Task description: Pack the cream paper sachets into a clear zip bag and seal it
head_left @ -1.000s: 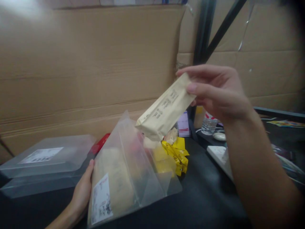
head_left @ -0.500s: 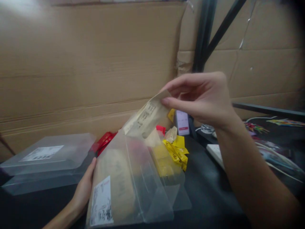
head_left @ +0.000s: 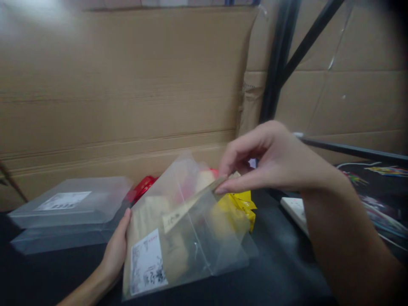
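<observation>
My left hand point(head_left: 116, 246) grips the left side of a translucent plastic box point(head_left: 223, 250); its thumb shows and the other fingers are hidden behind. The box is tilted, with a white printed label point(head_left: 148, 263) on its near side and beige packets visible through the plastic. My right hand point(head_left: 258, 163) pinches the upper end of a flat beige paper packet point(head_left: 188, 203) between thumb and fingers. The packet slants down to the left, its lower end within the box's outline. Crinkled yellow packets point(head_left: 244, 206) lie just behind the box's right side. A red packet point(head_left: 144, 188) shows behind its left edge.
Closed translucent boxes point(head_left: 108, 199) are stacked at the left on the black table point(head_left: 280, 263). A white power strip point(head_left: 290, 208) and coloured wires point(head_left: 387, 171) lie at the right. A black metal frame point(head_left: 274, 85) stands before the cardboard wall point(head_left: 127, 76).
My right hand has come down with the beige packet, whose end has moved lower into the box's outline. The box has turned slightly in my left hand.
</observation>
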`<state>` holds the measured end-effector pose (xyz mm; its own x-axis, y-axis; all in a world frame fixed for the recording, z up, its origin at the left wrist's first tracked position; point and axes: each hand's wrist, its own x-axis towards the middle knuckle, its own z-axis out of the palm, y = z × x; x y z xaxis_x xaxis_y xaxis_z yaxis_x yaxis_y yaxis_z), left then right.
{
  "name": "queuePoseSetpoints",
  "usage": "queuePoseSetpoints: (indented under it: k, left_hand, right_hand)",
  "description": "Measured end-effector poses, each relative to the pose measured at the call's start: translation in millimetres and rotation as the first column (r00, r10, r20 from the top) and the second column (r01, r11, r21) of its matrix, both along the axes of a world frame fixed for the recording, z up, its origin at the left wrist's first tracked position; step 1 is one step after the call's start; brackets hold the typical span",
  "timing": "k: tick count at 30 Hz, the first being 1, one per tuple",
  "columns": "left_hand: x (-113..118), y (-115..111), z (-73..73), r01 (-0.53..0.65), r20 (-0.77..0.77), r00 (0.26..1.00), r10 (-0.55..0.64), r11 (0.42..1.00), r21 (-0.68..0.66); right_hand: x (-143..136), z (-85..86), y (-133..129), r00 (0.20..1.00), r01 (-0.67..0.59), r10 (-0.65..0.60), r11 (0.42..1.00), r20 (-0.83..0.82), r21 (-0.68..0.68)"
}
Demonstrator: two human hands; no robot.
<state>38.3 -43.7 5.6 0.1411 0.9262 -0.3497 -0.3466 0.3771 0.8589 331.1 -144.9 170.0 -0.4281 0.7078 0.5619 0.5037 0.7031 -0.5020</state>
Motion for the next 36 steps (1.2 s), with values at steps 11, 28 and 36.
queuePoseSetpoints:
  k: [11,28,36]
  left_hand:
    - [0,-2,4.0,-0.006,0.009,1.0,0.005,0.999,0.036]
    - [-4,1,-8.5,-0.003,-0.023,1.0,0.004,0.998,0.064]
    - [0,9,-7.9,-0.056,-0.079,0.995,0.06,0.997,0.053]
  right_hand:
    - [-16,-6.8,4,0.993,0.1,-0.11,0.973,0.039,0.208]
    - [-48,-22.1,7,0.921,-0.161,0.21,0.972,0.328,-0.17]
    - [-48,-21.2,6,0.904,-0.253,0.295,0.952,0.31,-0.17]
